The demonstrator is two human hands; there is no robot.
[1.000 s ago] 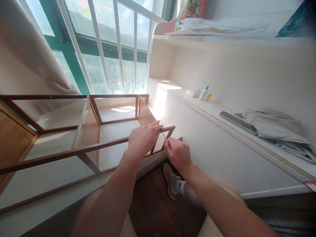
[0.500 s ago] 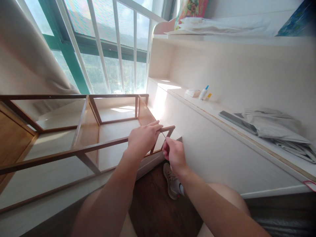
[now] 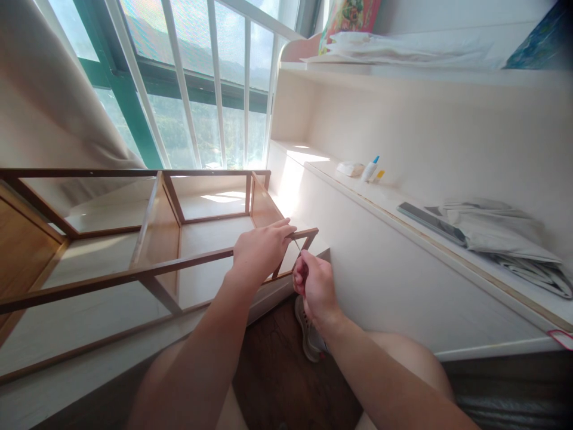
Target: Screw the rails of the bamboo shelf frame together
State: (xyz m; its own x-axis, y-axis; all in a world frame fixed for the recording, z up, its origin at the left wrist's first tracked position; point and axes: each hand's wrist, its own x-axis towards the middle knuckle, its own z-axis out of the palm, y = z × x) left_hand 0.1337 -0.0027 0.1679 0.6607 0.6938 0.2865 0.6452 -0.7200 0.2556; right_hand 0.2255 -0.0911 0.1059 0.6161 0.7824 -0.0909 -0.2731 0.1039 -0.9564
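A brown wooden shelf frame (image 3: 192, 263) lies on its side, spanning the left half of the view. My left hand (image 3: 262, 248) is laid over its near rail, close to the right end, with the fingers together and closed around the rail. My right hand (image 3: 316, 283) is a fist just to the right and lower. From its thumb and forefinger a thin metal rod-like tool (image 3: 296, 244) slants up to the rail beside my left fingertips. The tool's handle is hidden inside the fist, and its exact kind cannot be made out.
A white shelf unit (image 3: 403, 263) runs along the right, bearing a small glue-like bottle (image 3: 369, 169), a dark phone-like slab (image 3: 432, 224) and folded grey packaging (image 3: 505, 233). White railings (image 3: 218, 89) and a curtain (image 3: 58, 89) stand behind. Dark wood floor (image 3: 277, 370) lies below.
My right fist has turned slightly around the thin tool, and the foot below it has shifted a little. My left hand stays in place on the rail.
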